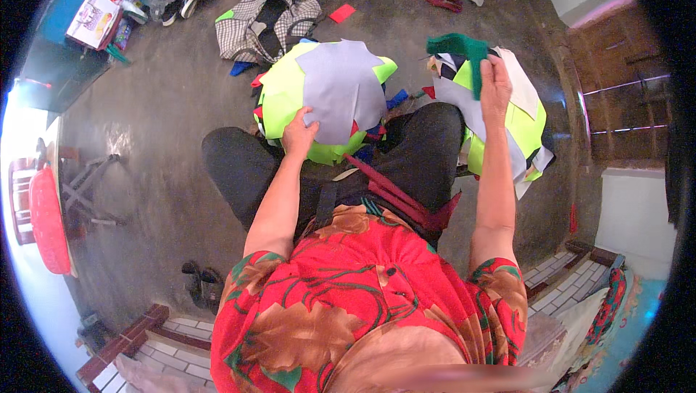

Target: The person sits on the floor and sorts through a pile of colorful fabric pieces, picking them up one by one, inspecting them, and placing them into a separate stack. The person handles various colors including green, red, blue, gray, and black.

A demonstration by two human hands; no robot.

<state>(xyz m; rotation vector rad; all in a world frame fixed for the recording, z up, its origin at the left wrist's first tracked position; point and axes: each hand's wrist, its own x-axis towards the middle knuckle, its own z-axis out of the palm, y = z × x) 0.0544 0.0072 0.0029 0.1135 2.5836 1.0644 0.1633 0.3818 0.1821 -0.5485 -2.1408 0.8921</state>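
In front of my crossed legs is a rounded heap of cloth scraps, with a large grey fabric piece (pixel 341 81) on top and neon yellow pieces (pixel 281 96) at its sides. My left hand (pixel 299 134) is at the near left edge of the grey piece, thumb and fingertips closed on it. To the right, my right hand (pixel 495 85) holds up a dark green fabric scrap (pixel 475 52) above a second scrap pile (pixel 511 128) of grey, yellow, white and black pieces. A dark red cloth strip (pixel 406 197) lies across my lap.
A checked cloth bag (pixel 246 30) lies beyond the heap, a red scrap (pixel 342 13) beside it. Shoes (pixel 190 1) and plastic bags are along the far side. A red round object (pixel 49 220) stands at the left; black footwear (pixel 201 284) rests behind my left side.
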